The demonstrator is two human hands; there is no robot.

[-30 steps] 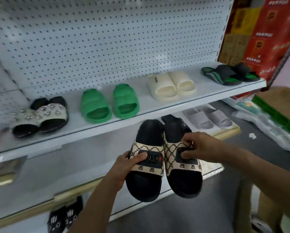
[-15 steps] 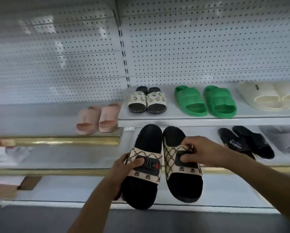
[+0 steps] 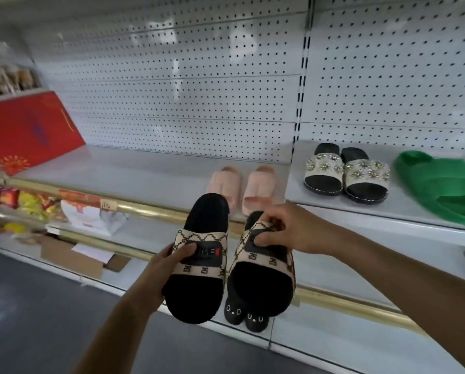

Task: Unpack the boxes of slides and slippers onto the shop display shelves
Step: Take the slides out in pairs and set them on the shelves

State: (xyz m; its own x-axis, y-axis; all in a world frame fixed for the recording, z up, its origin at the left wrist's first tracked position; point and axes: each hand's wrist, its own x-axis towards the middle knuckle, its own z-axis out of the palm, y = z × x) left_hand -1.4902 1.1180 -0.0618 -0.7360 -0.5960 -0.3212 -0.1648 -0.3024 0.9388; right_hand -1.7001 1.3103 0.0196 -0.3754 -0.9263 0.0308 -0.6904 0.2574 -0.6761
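I hold a pair of black slides with beige patterned straps in front of the shelves. My left hand (image 3: 169,261) grips the left slide (image 3: 201,287) by its strap, thumb on top. My right hand (image 3: 282,230) pinches the strap of the right slide (image 3: 261,284) from above. Both slides hang side by side in the air, below and in front of the grey shelf (image 3: 150,174) with the gold front rail. A pink fluffy pair (image 3: 241,187) stands on that shelf just behind the held slides.
On the right shelf section stand a jewelled black pair (image 3: 346,172) and green slides (image 3: 442,187). A red box (image 3: 29,130) leans at the shelf's left end. Black cat-face slippers (image 3: 246,317) sit on the bottom shelf. A cardboard box (image 3: 72,256) lies lower left among packaged goods.
The view has swung left along the shelving; the pink pair now lies straight behind the held slides. Both hands keep the same grip on the slides.
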